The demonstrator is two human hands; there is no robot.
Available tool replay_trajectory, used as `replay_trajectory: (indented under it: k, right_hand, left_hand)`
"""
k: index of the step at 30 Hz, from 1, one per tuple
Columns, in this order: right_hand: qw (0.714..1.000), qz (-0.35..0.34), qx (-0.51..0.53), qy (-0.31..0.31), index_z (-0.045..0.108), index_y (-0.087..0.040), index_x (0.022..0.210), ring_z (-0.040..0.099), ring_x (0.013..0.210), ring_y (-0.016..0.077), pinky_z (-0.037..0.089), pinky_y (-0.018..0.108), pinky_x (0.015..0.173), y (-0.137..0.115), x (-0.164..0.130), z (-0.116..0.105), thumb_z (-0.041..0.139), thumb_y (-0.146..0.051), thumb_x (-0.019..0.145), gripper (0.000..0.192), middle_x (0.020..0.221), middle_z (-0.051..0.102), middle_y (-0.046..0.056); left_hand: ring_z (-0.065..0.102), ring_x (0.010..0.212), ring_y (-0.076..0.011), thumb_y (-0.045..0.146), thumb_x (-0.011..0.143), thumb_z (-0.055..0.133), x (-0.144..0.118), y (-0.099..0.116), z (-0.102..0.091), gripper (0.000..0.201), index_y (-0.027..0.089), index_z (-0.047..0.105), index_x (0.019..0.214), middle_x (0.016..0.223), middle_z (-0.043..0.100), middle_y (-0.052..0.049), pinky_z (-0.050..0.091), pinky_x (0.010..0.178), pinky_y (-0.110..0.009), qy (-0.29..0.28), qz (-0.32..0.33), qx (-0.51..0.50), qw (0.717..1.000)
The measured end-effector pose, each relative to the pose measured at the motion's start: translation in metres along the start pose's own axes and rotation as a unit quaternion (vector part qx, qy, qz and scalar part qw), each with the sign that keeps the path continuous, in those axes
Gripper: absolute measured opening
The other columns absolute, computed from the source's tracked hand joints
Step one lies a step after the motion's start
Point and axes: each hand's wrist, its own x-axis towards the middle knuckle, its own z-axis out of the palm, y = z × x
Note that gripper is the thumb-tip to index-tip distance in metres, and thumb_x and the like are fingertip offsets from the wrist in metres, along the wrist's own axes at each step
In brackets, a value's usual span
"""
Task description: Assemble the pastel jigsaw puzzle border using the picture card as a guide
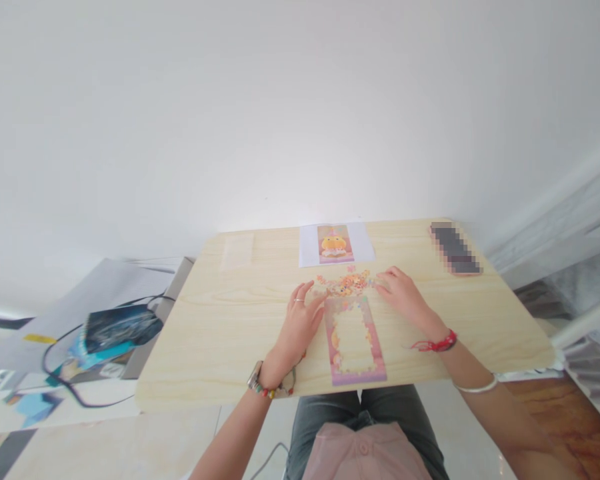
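Note:
A loose pile of small jigsaw pieces (354,283), mostly orange and pink, lies on the table between my hands. Just in front of it is a partly assembled jigsaw puzzle (377,353); its pink and purple border is joined around a bare middle. My left hand (300,320) rests at the pile's left side, fingers apart, fingertips near the pieces. At the right edge of the pile, my right hand (405,297) has its fingers loosely apart, with no piece visible in them. Behind the pile lies a white sheet (309,247) with a printed picture (335,244) of an orange figure.
A phone (455,249), blurred out, lies at the table's back right. A clear plastic sheet or bag (238,252) is at the back left. Left of the table (205,347) are a box, a dark cable and packaging (123,328). A white wall stands behind.

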Motion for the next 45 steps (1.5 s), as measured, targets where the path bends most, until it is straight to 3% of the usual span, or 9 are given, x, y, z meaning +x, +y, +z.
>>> replay_trajectory:
  k: [8,15,18,23,31,38,45]
  right_hand:
    - [0.999,-0.013,0.034,-0.016,0.057,-0.016,0.081,0.055,0.081,0.0173,0.043,0.030,0.073,0.004,0.004,0.015,0.050,-0.019,0.081,0.008,0.085,0.056,0.005]
    - [0.999,0.004,-0.025,-0.038,0.055,-0.017,0.073,0.055,0.076,0.0172,0.040,0.030,0.070,0.002,-0.009,0.003,0.053,-0.024,0.080,0.011,0.078,0.057,0.004]
    - [0.998,0.006,-0.010,-0.059,0.057,-0.016,0.080,0.056,0.079,0.0174,0.041,0.030,0.073,0.002,-0.014,-0.006,0.054,-0.021,0.080,0.006,0.083,0.057,0.004]
    - [0.997,-0.021,0.031,-0.063,0.056,-0.018,0.104,0.055,0.087,0.0177,0.043,0.030,0.077,0.008,-0.014,-0.010,0.052,-0.016,0.079,0.025,0.095,0.055,0.006]
    - [0.995,-0.010,0.059,-0.083,0.055,-0.017,0.084,0.053,0.086,0.0169,0.042,0.030,0.079,0.012,-0.009,-0.004,0.053,-0.016,0.078,0.006,0.088,0.051,0.004]
    - [0.991,-0.063,0.076,-0.094,0.051,-0.018,0.090,0.052,0.088,0.0174,0.043,0.031,0.079,-0.017,-0.011,-0.013,0.056,-0.017,0.078,0.013,0.093,0.049,0.004]
    - [0.989,-0.101,0.015,-0.108,0.051,-0.015,0.084,0.052,0.083,0.0189,0.045,0.032,0.072,-0.043,-0.005,0.001,0.062,-0.017,0.075,0.015,0.091,0.050,0.007]
  left_hand:
    - [0.032,0.122,-0.0264,0.017,0.084,0.045,-0.002,-0.015,-0.002,0.026,0.021,0.059,0.106,0.128,0.037,-0.010,0.036,0.099,-0.051,0.031,-0.023,0.007,0.999]
    - [0.033,0.122,-0.0261,0.018,0.084,0.046,-0.008,-0.013,-0.002,0.026,0.022,0.058,0.107,0.128,0.037,-0.010,0.037,0.098,-0.051,0.032,-0.024,0.004,0.999]
    - [0.033,0.122,-0.0266,0.017,0.084,0.047,-0.008,-0.009,-0.003,0.026,0.022,0.058,0.107,0.128,0.037,-0.011,0.036,0.099,-0.050,0.025,-0.022,0.002,0.999]
    - [0.034,0.122,-0.0261,0.018,0.084,0.047,-0.003,-0.003,-0.005,0.026,0.023,0.057,0.107,0.128,0.038,-0.010,0.037,0.099,-0.050,0.027,-0.014,0.005,1.000]
    - [0.033,0.122,-0.0270,0.017,0.083,0.048,0.001,0.007,0.002,0.024,0.022,0.058,0.104,0.128,0.037,-0.011,0.039,0.097,-0.050,0.025,0.016,0.001,1.000]
    - [0.031,0.123,-0.0283,0.012,0.080,0.049,-0.001,0.026,0.011,0.027,0.022,0.058,0.103,0.127,0.037,-0.011,0.038,0.097,-0.051,-0.015,0.033,-0.001,0.999]
    - [0.029,0.125,-0.0297,0.011,0.079,0.050,-0.002,0.043,0.016,0.030,0.021,0.056,0.107,0.131,0.035,-0.012,0.038,0.097,-0.052,-0.054,0.038,0.001,0.998]
